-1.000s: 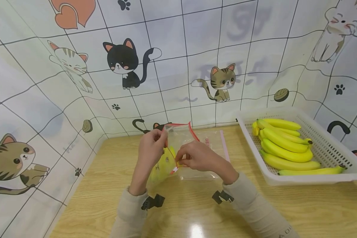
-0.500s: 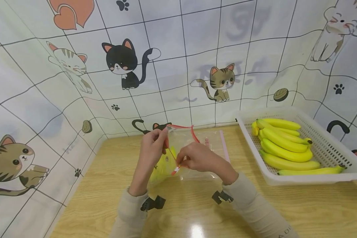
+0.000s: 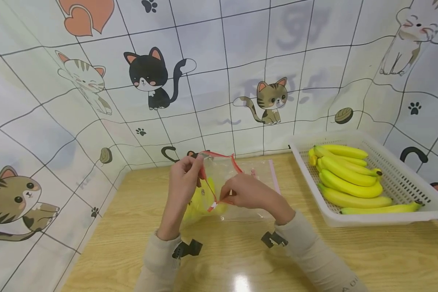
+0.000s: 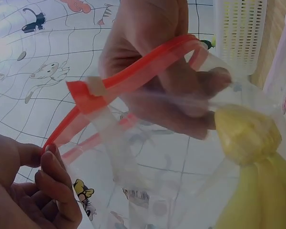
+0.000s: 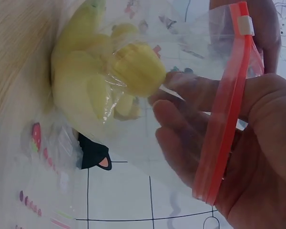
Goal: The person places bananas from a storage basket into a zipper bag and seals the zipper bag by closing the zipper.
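Observation:
A clear zip bag (image 3: 221, 168) with a red zip edge and a white slider (image 3: 213, 205) holds a bunch of yellow bananas (image 5: 81, 71). My left hand (image 3: 184, 178) pinches the red edge at the bag's left side, keeping the mouth apart. Through that mouth reaches my right hand (image 3: 246, 190); its fingers (image 5: 174, 131) lie inside the bag, spread a little. In both wrist views the fingertips are close to the bananas' stem end (image 4: 248, 136), not wrapped round it; one seems to touch it. Film blurs the exact contact.
Another clear bag (image 3: 264, 170) with a pink edge lies flat on the wooden table (image 3: 131, 243), behind my right hand. A white perforated basket (image 3: 335, 221) with several bananas (image 3: 350, 174) stands at the right. A cat-printed covering (image 3: 211, 101) rises behind the table.
The slider corner of the bag has shifted slightly left and up, and more yellow shows beneath it. My right hand has edged slightly right; my left hand keeps its pinch.

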Motion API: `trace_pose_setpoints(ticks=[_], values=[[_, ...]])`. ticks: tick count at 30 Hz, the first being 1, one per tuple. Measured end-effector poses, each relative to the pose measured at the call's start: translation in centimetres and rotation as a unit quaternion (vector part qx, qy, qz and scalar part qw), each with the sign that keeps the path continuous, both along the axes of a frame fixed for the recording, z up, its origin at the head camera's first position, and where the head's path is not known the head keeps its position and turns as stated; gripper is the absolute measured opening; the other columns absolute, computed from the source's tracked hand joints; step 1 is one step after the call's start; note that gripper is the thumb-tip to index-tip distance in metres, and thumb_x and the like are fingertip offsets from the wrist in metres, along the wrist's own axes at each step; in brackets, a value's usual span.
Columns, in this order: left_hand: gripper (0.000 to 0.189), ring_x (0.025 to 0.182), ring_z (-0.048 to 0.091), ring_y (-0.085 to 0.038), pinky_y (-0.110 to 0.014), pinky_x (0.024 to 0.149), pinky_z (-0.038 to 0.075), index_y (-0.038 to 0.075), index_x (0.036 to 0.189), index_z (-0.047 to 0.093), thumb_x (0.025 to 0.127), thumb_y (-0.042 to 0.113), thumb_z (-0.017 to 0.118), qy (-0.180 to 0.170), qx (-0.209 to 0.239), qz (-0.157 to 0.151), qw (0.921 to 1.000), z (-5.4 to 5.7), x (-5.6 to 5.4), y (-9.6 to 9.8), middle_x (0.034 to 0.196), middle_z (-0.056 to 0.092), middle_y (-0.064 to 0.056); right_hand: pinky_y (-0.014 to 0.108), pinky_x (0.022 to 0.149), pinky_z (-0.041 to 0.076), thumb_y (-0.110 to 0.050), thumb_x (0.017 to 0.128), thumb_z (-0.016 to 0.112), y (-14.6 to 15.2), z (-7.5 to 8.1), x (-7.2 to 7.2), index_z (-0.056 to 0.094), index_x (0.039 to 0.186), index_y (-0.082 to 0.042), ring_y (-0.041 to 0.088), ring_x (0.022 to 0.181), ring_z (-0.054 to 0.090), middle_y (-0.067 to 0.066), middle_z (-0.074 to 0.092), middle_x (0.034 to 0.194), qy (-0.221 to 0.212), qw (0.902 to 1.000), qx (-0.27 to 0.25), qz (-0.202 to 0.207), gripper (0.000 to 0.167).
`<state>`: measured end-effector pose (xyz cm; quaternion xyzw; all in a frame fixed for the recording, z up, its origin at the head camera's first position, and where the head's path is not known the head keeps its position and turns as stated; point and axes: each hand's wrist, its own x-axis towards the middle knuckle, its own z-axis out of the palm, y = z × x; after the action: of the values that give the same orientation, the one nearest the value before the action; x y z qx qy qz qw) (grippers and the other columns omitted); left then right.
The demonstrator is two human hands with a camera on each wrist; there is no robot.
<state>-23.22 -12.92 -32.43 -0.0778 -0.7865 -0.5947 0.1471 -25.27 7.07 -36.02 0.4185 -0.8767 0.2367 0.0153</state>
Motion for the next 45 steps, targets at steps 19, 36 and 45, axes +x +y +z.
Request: trace_pose_setpoints(ticks=[19, 36, 45], values=[[0.035, 0.067, 0.049, -0.057, -0.024, 0.044, 0.032, 0.008, 0.083, 0.061, 0.103, 0.036, 0.062, -0.010, 0.005, -0.001, 0.9999, 0.2, 0.2, -0.3, 0.064, 0.060, -0.001, 0.020, 0.055, 0.049, -0.011, 0.097, 0.071, 1.5, 2.6, 1.6, 0.077, 0.094, -0.017, -0.005, 0.056, 0.054, -0.009, 0.071, 0.079, 0.048, 0.9899, -0.130, 0.026, 0.009], [0.034, 0.050, 0.049, -0.020, -0.024, 0.043, 0.030, 0.008, 0.084, 0.061, 0.104, 0.035, 0.061, -0.015, -0.003, -0.009, 0.9998, 0.1, 0.1, -0.6, 0.065, 0.060, -0.004, 0.019, 0.062, 0.046, -0.012, 0.093, 0.075, 7.0, 7.2, 3.7, 0.076, 0.090, -0.021, -0.004, 0.061, 0.045, -0.014, 0.069, 0.079, 0.156, 0.9877, 0.015, 0.003, 0.010], [0.034, 0.066, 0.050, -0.054, -0.024, 0.044, 0.034, 0.008, 0.084, 0.062, 0.104, 0.036, 0.061, -0.012, -0.003, -0.010, 0.9999, 0.1, 0.0, -0.9, 0.064, 0.060, -0.002, 0.025, 0.065, 0.051, -0.017, 0.098, 0.070, 14.6, 10.9, 0.9, 0.078, 0.100, -0.024, 0.000, 0.066, 0.058, -0.015, 0.071, 0.080, 0.056, 0.9884, 0.096, -0.104, 0.011]])
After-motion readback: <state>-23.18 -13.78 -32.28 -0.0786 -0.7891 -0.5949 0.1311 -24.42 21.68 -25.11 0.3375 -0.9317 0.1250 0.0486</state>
